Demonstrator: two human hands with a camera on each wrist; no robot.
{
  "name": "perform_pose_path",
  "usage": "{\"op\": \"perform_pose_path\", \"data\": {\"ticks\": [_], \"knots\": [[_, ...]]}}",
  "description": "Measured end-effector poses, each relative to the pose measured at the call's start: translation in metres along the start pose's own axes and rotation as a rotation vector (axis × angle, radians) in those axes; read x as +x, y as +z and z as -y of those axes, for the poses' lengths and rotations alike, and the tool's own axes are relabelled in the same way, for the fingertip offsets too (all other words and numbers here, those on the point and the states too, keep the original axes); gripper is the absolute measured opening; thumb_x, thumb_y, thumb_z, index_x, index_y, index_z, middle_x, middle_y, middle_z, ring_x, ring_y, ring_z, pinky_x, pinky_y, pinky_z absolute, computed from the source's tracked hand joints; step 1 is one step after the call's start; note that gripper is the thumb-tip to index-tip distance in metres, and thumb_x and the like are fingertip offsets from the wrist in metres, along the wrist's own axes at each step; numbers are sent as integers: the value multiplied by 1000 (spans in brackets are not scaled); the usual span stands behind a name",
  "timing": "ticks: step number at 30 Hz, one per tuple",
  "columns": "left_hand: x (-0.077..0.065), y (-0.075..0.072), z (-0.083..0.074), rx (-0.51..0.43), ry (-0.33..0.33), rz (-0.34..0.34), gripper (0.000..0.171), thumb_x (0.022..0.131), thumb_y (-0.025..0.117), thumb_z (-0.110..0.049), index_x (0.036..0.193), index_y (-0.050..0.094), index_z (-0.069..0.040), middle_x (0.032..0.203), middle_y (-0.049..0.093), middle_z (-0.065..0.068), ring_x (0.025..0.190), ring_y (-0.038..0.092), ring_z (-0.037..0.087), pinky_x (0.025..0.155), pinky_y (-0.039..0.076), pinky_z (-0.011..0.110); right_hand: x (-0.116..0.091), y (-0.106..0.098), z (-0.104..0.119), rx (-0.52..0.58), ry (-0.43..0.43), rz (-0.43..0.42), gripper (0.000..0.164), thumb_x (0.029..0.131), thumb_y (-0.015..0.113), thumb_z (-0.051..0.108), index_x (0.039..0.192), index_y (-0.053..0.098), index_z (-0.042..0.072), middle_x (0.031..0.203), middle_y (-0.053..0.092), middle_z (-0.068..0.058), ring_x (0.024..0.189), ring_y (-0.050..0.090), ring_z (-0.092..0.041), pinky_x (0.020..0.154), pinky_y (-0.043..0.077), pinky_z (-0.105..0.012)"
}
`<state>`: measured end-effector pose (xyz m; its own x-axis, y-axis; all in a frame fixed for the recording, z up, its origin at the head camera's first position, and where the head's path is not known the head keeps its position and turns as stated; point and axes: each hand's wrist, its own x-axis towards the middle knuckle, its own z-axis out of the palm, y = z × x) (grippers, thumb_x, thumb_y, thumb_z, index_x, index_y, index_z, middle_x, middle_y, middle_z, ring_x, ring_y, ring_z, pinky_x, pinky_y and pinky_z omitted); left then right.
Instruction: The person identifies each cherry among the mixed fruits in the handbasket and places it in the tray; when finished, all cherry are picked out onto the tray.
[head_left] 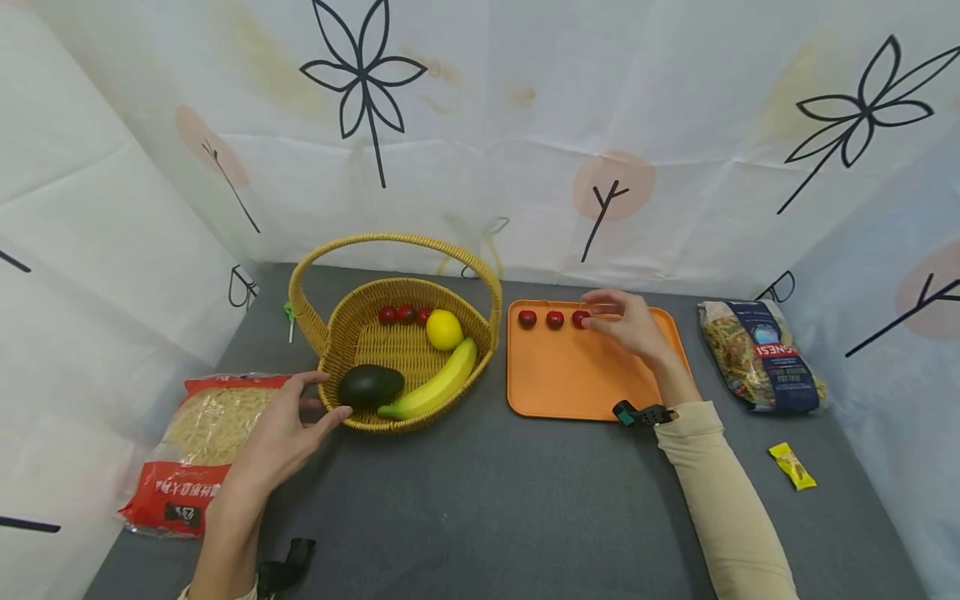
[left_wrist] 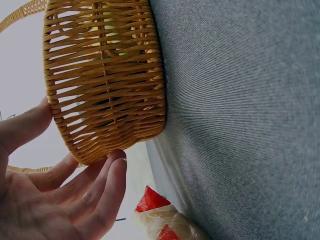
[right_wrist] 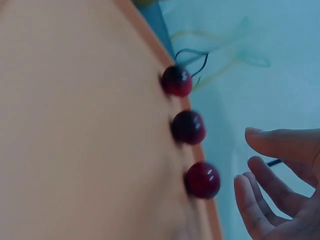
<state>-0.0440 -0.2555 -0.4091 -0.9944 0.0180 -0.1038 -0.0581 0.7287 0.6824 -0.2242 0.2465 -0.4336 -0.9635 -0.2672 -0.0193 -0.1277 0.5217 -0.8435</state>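
Observation:
My left hand (head_left: 281,437) touches the left side of a yellow wicker basket (head_left: 420,287), thumb and fingers spread along its rim and wall. Inside lie an avocado (head_left: 371,387), a banana (head_left: 435,385), a lemon (head_left: 444,330) and some cherries (head_left: 406,313) at the back. In the left wrist view the fingertips meet the woven side of the basket (left_wrist: 105,85). Over the orange tray (head_left: 577,375), my right hand (head_left: 633,327) has its fingertips close to the rightmost of three cherries (head_left: 555,320). The right wrist view shows that hand (right_wrist: 285,190) with thumb and fingers parted, beside the cherries (right_wrist: 202,180).
A red bag of pasta (head_left: 217,425) lies at the left, partly behind my left forearm. To the tray's right sit a blue-labelled pasta bag (head_left: 765,357) and a small yellow packet (head_left: 792,467). A green-topped stick (head_left: 290,321) is left of the basket. Printed cloth walls enclose the table.

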Motion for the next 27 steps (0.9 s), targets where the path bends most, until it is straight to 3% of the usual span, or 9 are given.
{"op": "perform_pose_path", "data": {"ticks": [7, 15, 21, 27], "knots": [[0, 0, 0, -1, 11, -6, 73, 103, 78, -35, 155, 45, 4, 156, 50, 34, 130, 65, 52, 100, 58, 65, -20, 8, 33, 79, -98, 8, 43, 103, 75, 11, 144, 64, 0, 147, 64, -24, 132, 63, -44, 96, 56, -12], [0, 0, -1, -9, 7, -3, 74, 102, 78, -35, 155, 45, 4, 156, 50, 34, 130, 65, 52, 100, 59, 65, -46, 23, 84, 204, -294, 59, 38, 99, 76, 1, 135, 68, 1, 130, 71, 0, 114, 70, -20, 96, 61, -20], [-1, -1, -1, -15, 10, 1, 73, 103, 77, -35, 155, 44, 4, 157, 49, 34, 130, 65, 52, 99, 59, 65, -60, 41, 115, 238, -413, 98, 35, 97, 77, -3, 131, 71, 1, 130, 73, -12, 116, 69, -16, 99, 61, -26], [-2, 0, -2, -14, 12, -7, 72, 103, 78, -34, 154, 45, 4, 157, 49, 34, 129, 66, 52, 100, 58, 66, -60, 67, 135, 282, -451, 183, 34, 97, 78, 0, 131, 70, -1, 127, 71, -15, 113, 71, -27, 101, 62, -31]]}}
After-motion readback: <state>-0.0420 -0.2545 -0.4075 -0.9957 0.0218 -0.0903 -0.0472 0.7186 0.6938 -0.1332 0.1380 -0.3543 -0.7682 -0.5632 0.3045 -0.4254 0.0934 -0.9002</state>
